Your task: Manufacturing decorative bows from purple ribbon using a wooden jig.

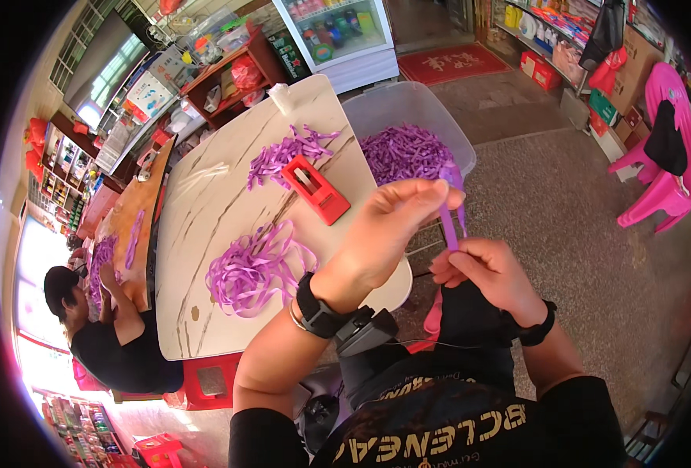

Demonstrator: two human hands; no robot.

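Observation:
A purple ribbon (451, 228) is stretched between my two hands, in front of me and off the table's right edge. My left hand (408, 204) pinches its upper part between thumb and fingers. Lower down, my right hand (482, 269) grips the ribbon's other end with closed fingers. Beyond them, a translucent plastic tub (458, 129) holds a heap of purple ribbons (408, 156). On the marble-patterned table (197, 226) lie a loose tangle of purple ribbon (256, 269), a pile of shorter purple ribbon pieces (291, 154) and a red tool like a tape dispenser (316, 191).
Another person (111, 327) sits at a wooden table (144, 234) on the left, handling purple ribbons. White sticks (203, 178) lie on the marble-patterned table. A glass-door fridge (344, 47) stands behind; a pink chair (665, 156) and stocked shelves (548, 47) are at right.

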